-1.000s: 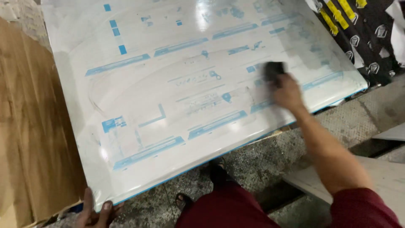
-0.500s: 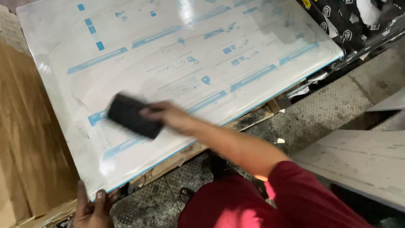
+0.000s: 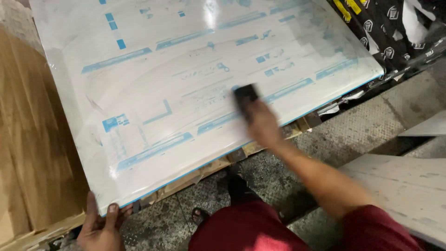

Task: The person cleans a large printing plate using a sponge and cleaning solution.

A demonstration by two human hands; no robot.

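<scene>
Right hand presses black pad on white sheet (left hand grips corner)

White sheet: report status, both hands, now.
Right hand presses dark pad flat on white sheet. Left hand grips sheet's near corner. Brown cardboard lies alongside; nothing on the sheet blocks the pad.

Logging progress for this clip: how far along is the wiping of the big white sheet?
Partly done, as far as the sheet shows. The white sheet carries smeared grey wipe marks at its upper right and curved streaks across its middle. In hand: the right hand presses a dark pad near the sheet's lower middle, while the left hand grips the bottom corner. Blue markings remain over most of the sheet, so much seems left.
</scene>
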